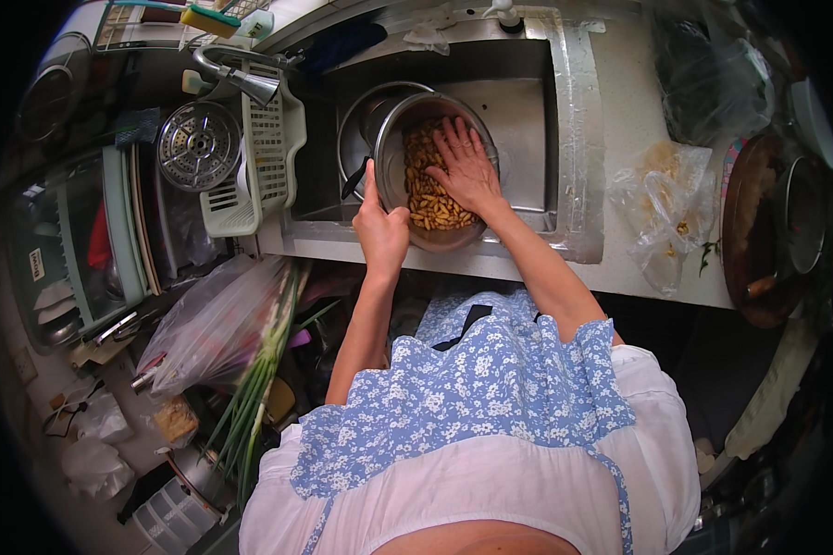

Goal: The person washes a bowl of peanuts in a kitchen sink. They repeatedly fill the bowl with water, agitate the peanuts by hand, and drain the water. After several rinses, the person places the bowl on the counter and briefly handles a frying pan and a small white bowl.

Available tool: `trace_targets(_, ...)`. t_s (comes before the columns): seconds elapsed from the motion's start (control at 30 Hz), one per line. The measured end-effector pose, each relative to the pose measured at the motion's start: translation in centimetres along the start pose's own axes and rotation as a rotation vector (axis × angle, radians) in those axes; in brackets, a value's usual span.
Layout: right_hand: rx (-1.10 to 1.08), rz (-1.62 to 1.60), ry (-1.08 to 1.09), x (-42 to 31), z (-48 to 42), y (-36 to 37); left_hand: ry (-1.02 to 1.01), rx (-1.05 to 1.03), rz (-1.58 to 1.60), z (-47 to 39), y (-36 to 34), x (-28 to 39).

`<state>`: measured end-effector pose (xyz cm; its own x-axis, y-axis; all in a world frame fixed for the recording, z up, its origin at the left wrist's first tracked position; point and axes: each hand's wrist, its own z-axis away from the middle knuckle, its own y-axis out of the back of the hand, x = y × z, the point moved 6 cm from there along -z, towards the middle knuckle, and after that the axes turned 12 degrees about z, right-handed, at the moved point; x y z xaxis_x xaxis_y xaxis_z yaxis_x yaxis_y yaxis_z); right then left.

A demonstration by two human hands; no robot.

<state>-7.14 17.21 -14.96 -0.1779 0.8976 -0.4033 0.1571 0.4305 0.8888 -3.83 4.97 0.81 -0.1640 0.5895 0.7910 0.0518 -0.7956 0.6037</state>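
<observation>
A steel bowl [394, 182] with small golden-brown pieces [430, 187], perhaps insect pupae, is held over the left half of a steel sink [524, 139]. My left hand [383, 232] grips the bowl's left rim, its index finger pointing up along the edge. Inside the bowl, my right hand [466, 163] lies palm down on the pieces with its fingers spread. A second round metal vessel [350, 132] with a black handle [354, 182] sits partly beneath the bowl, to its left. Its contents are mostly hidden.
A chrome faucet [253, 84] and a pale green plastic rack [271, 152] stand left of the sink, beside a perforated steel steamer disc [200, 146]. On the right counter lie a plastic bag [670, 201] and a round wooden board [746, 229]. Green onions [260, 374] hang below left.
</observation>
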Motion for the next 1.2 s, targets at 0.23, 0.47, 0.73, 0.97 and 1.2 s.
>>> trace_targets(0.23,0.038,-0.009,-0.027,0.2,0.0,0.4,0.003,-0.028,-0.013,0.2,-0.5,1.1)
trace_targets(0.47,0.035,0.001,-0.045,0.5,0.1,0.3,-0.023,-0.036,-0.059,0.2,-0.9,1.7)
trace_targets(0.73,0.027,-0.018,-0.058,0.7,0.1,0.1,-0.027,-0.048,-0.067,0.1,-1.2,1.9)
trace_targets(0.97,0.042,-0.039,-0.052,0.7,0.1,0.1,-0.081,-0.049,-0.048,0.1,-1.5,2.5)
trace_targets(1.2,0.037,-0.088,-0.054,0.8,0.1,0.0,-0.098,-0.057,-0.061,0.1,-1.6,2.8)
